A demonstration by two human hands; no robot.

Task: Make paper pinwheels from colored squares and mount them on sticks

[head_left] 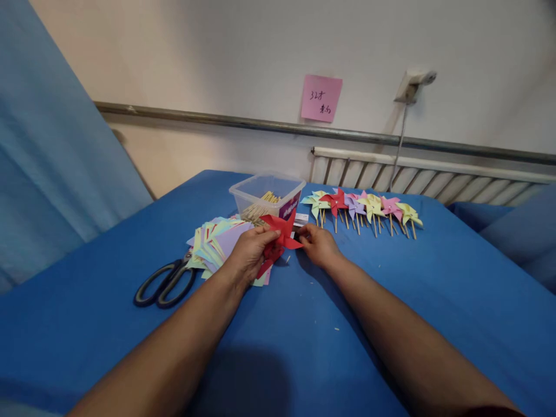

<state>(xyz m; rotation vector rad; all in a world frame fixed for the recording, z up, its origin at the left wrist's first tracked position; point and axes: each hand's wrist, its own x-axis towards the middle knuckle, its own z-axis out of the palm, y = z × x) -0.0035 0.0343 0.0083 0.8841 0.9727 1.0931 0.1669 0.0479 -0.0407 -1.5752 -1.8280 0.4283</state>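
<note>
My left hand [249, 253] holds a red paper pinwheel [280, 233] above the blue table [304, 347], its fingers pinching the folded blades. My right hand [318, 244] touches the pinwheel's right side with fingertips closed near its centre. Just under and left of my left hand lies a pile of pastel paper squares [217, 240]. Behind the pinwheel stands a clear plastic box [264, 194] with wooden sticks inside.
Black-handled scissors [167, 282] lie at the left of the paper pile. A row of finished pinwheels [362, 207] on sticks lies at the back right. A pink note [321, 98] hangs on the wall above a radiator [425, 176].
</note>
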